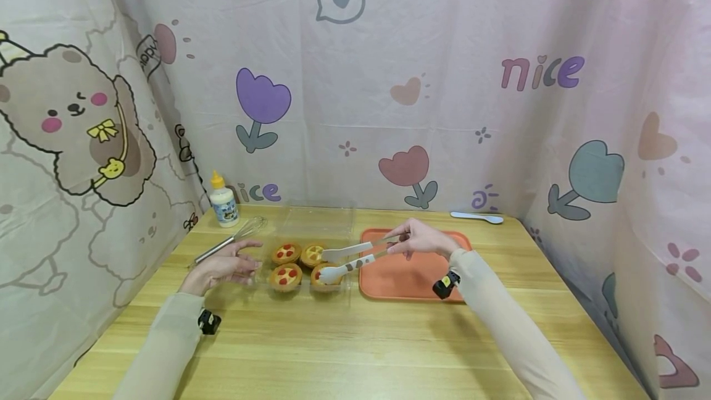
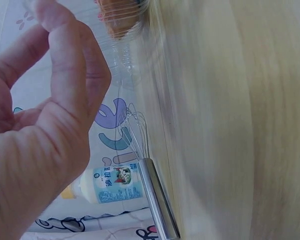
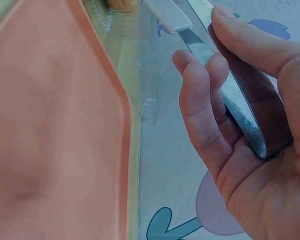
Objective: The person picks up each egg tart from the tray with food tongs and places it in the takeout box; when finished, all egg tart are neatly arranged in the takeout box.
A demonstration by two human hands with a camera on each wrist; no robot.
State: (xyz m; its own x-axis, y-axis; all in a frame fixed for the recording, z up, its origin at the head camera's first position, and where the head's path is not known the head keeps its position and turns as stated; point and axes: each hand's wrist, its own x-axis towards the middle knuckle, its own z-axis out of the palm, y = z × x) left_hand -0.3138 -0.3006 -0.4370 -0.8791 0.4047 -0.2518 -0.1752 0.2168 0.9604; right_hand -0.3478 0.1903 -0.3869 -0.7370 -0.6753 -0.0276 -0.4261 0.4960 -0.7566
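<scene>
My right hand (image 1: 419, 239) holds tongs (image 3: 240, 107) by their metal handle; their white, brown-spotted ends (image 1: 336, 271) stand apart over the two right-hand tarts. Whether they touch a tart cannot be made out. Several small round tarts, one a red-topped tart (image 1: 286, 276), sit in a clear plastic box (image 1: 349, 298) whose lid (image 1: 319, 218) lies folded back. At the box's left side, my left hand (image 1: 224, 264) seems to pinch its edge between thumb and fingers. In the left wrist view, the left hand (image 2: 49, 110) has its fingertips cut off by the frame.
An orange tray (image 1: 400, 279) lies right of the box, below my right hand. Behind my left hand are a whisk (image 1: 222, 245) and a yellow-capped squeeze bottle (image 1: 224, 205). A white spoon (image 1: 478, 216) rests at the table's back edge. Printed cloth (image 1: 355, 110) hangs around the table.
</scene>
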